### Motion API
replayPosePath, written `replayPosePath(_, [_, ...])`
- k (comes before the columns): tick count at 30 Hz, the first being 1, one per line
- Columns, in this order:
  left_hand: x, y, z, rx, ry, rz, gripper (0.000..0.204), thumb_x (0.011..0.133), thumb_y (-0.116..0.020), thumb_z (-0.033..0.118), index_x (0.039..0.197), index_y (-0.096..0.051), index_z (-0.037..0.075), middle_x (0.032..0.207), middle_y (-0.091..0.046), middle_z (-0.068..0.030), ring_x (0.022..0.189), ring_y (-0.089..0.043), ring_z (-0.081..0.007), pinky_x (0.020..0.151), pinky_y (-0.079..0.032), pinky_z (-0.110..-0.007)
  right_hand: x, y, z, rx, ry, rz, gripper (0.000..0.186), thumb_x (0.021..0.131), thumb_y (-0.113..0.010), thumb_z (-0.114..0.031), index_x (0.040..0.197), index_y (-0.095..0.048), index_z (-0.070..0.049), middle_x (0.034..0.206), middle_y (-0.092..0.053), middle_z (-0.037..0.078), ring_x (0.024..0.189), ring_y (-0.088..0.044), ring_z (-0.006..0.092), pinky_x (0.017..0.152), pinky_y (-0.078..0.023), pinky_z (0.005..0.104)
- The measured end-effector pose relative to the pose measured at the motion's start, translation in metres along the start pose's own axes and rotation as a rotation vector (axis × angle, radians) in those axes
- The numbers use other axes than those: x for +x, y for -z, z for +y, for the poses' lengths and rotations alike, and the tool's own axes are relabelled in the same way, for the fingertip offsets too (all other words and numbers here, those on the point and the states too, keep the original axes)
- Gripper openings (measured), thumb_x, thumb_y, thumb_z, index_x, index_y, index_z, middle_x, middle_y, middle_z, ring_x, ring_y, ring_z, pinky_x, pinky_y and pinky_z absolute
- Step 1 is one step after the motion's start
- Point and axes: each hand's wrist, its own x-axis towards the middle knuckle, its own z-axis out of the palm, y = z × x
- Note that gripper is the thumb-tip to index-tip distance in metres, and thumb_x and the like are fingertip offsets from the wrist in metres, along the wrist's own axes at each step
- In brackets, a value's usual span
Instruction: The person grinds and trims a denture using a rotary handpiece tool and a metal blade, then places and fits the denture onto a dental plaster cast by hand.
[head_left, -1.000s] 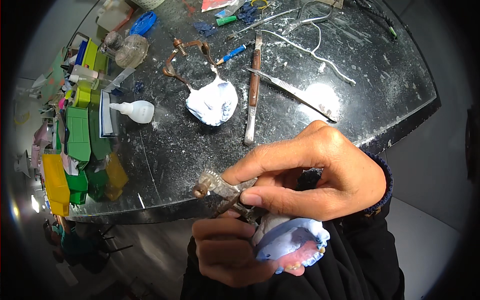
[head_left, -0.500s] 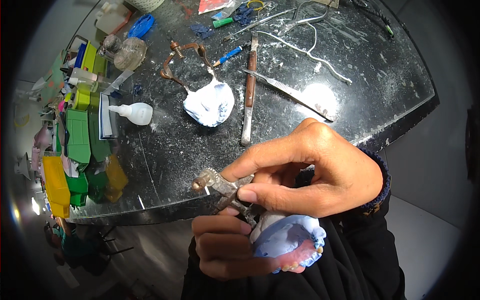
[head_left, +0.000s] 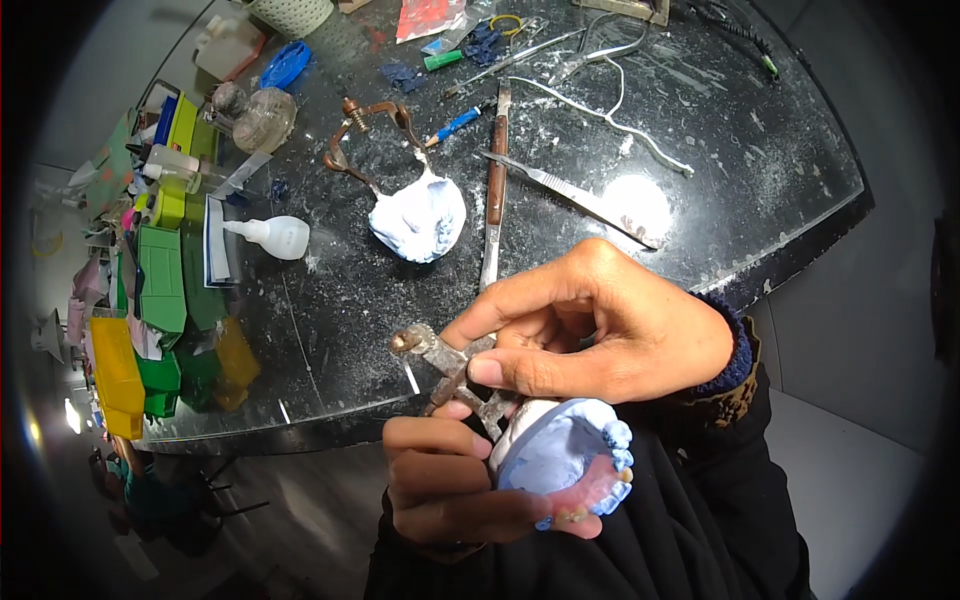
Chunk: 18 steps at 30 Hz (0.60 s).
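My left hand [head_left: 440,485] is closed around a blue dental cast [head_left: 555,455] with a white plaster base, in front of the table's near edge. Along the cast's rim runs a pink wax strip [head_left: 590,490] with a few yellowish teeth. The cast is fixed to a grey, worn metal dental articulator [head_left: 440,355] whose screw end points up and left. Thumb and forefinger of my right hand [head_left: 625,335] pinch the articulator's metal frame. A second cast [head_left: 420,215], pale blue and white on a copper-coloured articulator frame [head_left: 375,110], lies on the table beyond my hands.
The black, plaster-dusted table [head_left: 330,320] carries a wood-handled spatula [head_left: 497,190], a scalpel [head_left: 570,195], a blue pencil [head_left: 455,126] and a white dropper bottle [head_left: 280,238]. A glass burner [head_left: 265,120] and green and yellow bins [head_left: 160,280] line the left side.
Both hands have shifted slightly left with the cast and articulator, and the cast has risen a little. Both grips look the same. The whole view has shifted slightly.
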Motion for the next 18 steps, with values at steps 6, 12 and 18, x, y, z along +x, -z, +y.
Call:
replayPosePath(6, [0.017,0.011,0.008,0.191,0.092,-0.091,0.038,0.053,-0.077,0.050,0.075,-0.060,0.025,0.079,-0.039,0.0076,0.074,-0.043,-0.0101,0.062,-0.042,-0.022,0.001,-0.005,0.006,0.197,-0.049,0.020,0.024,0.085,-0.058,-0.008,0.101,-0.055,0.009,0.064,-0.054,-0.004,0.059,-0.046,-0.0017,0.052,-0.037,0.0147])
replayPosePath(12, [0.027,0.016,0.000,0.390,-0.170,-0.195,0.071,0.052,-0.065,0.070,0.092,-0.043,0.016,0.087,-0.044,-0.0002,0.078,-0.046,-0.0165,0.065,-0.041,-0.027,0.003,-0.009,0.009,0.404,-0.106,0.036,0.031,0.085,-0.058,-0.009,0.109,-0.052,0.010,0.083,-0.063,0.004,0.071,-0.055,0.0024,0.061,-0.044,0.0156])
replayPosePath(18, [0.032,0.014,0.003,0.347,-0.099,-0.183,0.077,0.049,-0.072,0.065,0.097,-0.038,0.014,0.088,-0.046,-0.0006,0.080,-0.048,-0.0171,0.068,-0.043,-0.028,0.000,-0.010,0.006,0.466,-0.120,0.038,0.031,0.085,-0.056,-0.007,0.112,-0.050,0.008,0.089,-0.063,0.007,0.077,-0.058,0.0052,0.067,-0.046,0.0171])
